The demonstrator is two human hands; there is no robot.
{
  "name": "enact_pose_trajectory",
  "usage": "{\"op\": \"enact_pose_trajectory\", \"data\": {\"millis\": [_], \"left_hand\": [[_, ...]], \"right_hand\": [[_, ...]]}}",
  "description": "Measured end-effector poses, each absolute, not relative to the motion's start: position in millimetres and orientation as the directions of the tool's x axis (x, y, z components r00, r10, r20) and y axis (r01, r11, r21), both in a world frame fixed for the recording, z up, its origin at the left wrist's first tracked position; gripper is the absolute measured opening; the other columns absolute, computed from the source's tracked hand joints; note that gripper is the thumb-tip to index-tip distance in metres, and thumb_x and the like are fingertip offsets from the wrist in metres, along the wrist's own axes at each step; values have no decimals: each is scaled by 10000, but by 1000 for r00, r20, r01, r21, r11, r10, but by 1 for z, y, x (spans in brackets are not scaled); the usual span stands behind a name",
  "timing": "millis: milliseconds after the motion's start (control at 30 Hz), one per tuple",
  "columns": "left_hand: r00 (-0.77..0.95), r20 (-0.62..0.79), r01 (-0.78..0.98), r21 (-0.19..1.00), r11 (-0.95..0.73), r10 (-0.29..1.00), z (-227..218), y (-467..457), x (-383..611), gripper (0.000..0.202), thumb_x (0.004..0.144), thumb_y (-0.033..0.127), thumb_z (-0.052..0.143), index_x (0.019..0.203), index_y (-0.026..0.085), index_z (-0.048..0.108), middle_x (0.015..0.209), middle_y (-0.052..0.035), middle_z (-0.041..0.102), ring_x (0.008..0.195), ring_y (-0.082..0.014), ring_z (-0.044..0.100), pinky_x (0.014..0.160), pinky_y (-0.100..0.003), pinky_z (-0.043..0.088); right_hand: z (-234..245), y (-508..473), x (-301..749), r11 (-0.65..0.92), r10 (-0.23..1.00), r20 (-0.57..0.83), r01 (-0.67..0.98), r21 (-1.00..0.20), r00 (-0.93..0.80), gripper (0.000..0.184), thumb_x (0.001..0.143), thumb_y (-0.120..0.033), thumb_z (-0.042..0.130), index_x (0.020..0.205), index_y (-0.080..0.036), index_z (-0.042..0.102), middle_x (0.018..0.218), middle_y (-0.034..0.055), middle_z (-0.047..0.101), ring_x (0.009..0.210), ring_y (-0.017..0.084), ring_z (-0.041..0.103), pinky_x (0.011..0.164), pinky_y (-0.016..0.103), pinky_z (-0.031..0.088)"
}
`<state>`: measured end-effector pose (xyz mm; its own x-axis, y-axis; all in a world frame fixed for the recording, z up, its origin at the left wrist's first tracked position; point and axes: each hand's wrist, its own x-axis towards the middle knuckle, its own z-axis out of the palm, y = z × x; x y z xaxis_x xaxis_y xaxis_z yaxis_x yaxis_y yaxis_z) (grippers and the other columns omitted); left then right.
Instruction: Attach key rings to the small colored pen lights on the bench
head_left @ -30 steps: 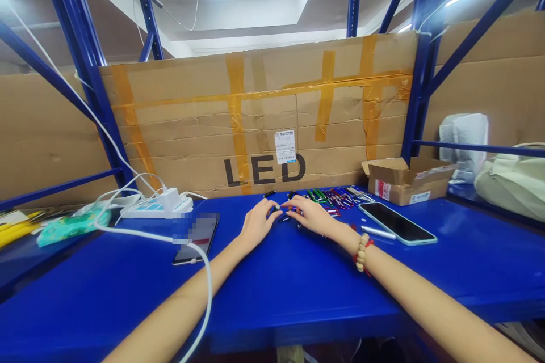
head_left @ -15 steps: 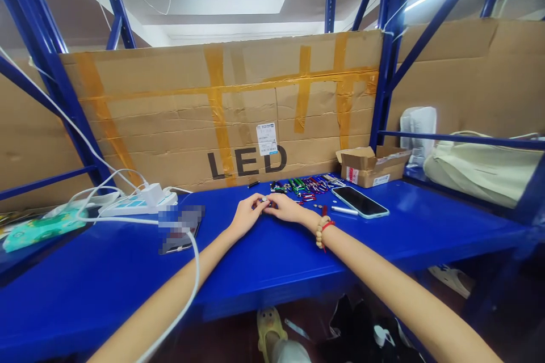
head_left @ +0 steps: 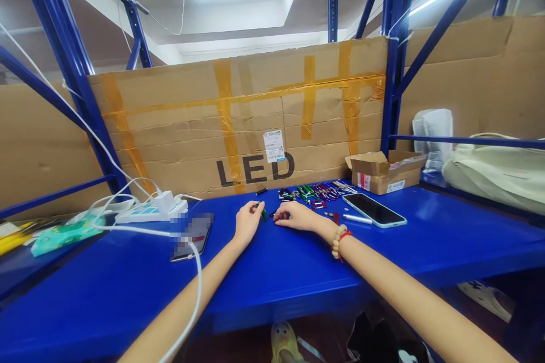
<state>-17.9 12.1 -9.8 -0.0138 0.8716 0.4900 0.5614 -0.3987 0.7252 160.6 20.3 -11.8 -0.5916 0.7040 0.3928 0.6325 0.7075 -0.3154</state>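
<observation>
Over the middle of the blue table, my left hand (head_left: 247, 222) is closed in a pinch on a small green tube (head_left: 264, 215), whose lower end shows beside the fingertips. My right hand (head_left: 298, 216), with a bead bracelet (head_left: 338, 241) at its wrist, is just to the right, fingers curled down and pinched together. A small dark bit shows by its fingertips, too small to name. The hands are apart. Behind the right hand lies a pile of small shiny tubes (head_left: 317, 193) in green, red, purple and silver. A single black tube (head_left: 261, 191) rests left of the pile.
To the right are a phone (head_left: 374, 209), a white pen (head_left: 357, 219) and an opened cardboard box (head_left: 385, 173). Leftward lie a dark phone-like device (head_left: 200, 235) and a power strip (head_left: 149, 211). A white cable (head_left: 198, 283) crosses above my left forearm. Taped cardboard (head_left: 191, 142) stands behind.
My hands were together and have moved apart, and the green tube now shows at my left hand. The whole view has shifted slightly, with things appearing further right and lower.
</observation>
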Motion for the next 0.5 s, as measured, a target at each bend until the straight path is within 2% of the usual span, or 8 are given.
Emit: {"op": "enact_pose_trajectory", "data": {"millis": [133, 233, 367, 433, 500], "left_hand": [[-63, 584, 653, 638, -409, 809, -10, 13, -18, 271, 794, 417, 495, 797, 182, 632, 822, -28, 617, 677, -146, 546, 663, -276, 417], [46, 631, 716, 520, -466, 774, -7, 9, -16, 226, 815, 384, 502, 812, 192, 622, 881, -26, 612, 734, -149, 550, 697, -283, 415], [283, 633, 813, 240, -530, 721, -3, 1, -12, 188, 814, 362, 534, 799, 196, 620, 900, -34, 600, 905, -191, 538, 774, -320, 383], [324, 608, 827, 190, -529, 725, -2, -2, -10, 197, 819, 368, 528, 800, 193, 617, 899, -34, 596, 909, -191, 537, 773, -325, 375], [319, 599, 834, 191, -518, 734, -1, -3, -10, 193, 824, 362, 524, 794, 194, 613, 902, -28, 598, 899, -182, 541, 772, -321, 370]], "right_hand": [[-9, 19, 163, 723, 682, 413, 642, -256, -604, 244, 878, -198, 429, 973, -153, 649, 937, 90, 610, 870, 169, 561, 822, 297, 425], [-9, 22, 164, 716, 684, 448, 648, -259, -576, 277, 904, -180, 355, 932, -157, 630, 939, 88, 590, 907, 170, 542, 864, 308, 410], [-8, 25, 166, 705, 694, 475, 643, -299, -541, 192, 886, -195, 411, 887, -145, 596, 894, 75, 604, 834, 162, 541, 799, 295, 429], [-8, 25, 168, 702, 703, 461, 633, -325, -542, 149, 863, -205, 462, 886, -142, 595, 859, 64, 616, 775, 156, 547, 744, 283, 441], [-8, 24, 169, 696, 714, 436, 622, -359, -548, 137, 839, -214, 504, 895, -139, 604, 839, 59, 628, 736, 151, 557, 709, 274, 450]]}}
